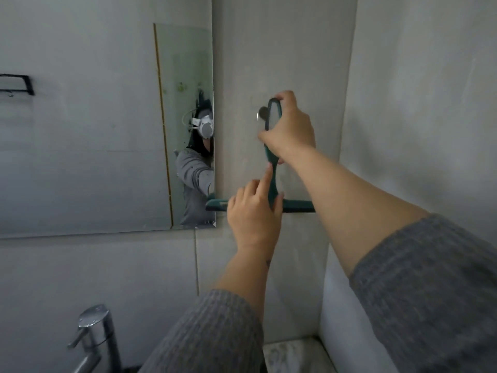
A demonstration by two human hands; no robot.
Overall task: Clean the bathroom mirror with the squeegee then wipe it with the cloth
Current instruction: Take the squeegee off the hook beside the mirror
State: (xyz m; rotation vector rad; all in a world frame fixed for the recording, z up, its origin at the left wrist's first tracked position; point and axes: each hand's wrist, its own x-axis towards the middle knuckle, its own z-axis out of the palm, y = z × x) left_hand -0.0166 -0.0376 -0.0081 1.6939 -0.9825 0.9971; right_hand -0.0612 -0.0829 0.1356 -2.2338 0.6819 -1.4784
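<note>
A teal squeegee point(295, 206) hangs against the tiled wall to the right of the mirror point(80, 144), blade end down and handle loop up by a round metal wall hook point(262, 113). My right hand point(289, 127) is shut on the upper handle at the loop. My left hand point(252, 214) grips the lower handle just above the blade, index finger stretched up along the handle. The mirror reflects a grey-sleeved person wearing a headset. No cloth can be made out for certain.
A chrome tap point(94, 335) stands at the bottom left. A black wall rack point(18, 84) shows in the mirror at far left. A white object point(349, 332) and a pale patterned surface point(290, 356) sit at the bottom right by the wall corner.
</note>
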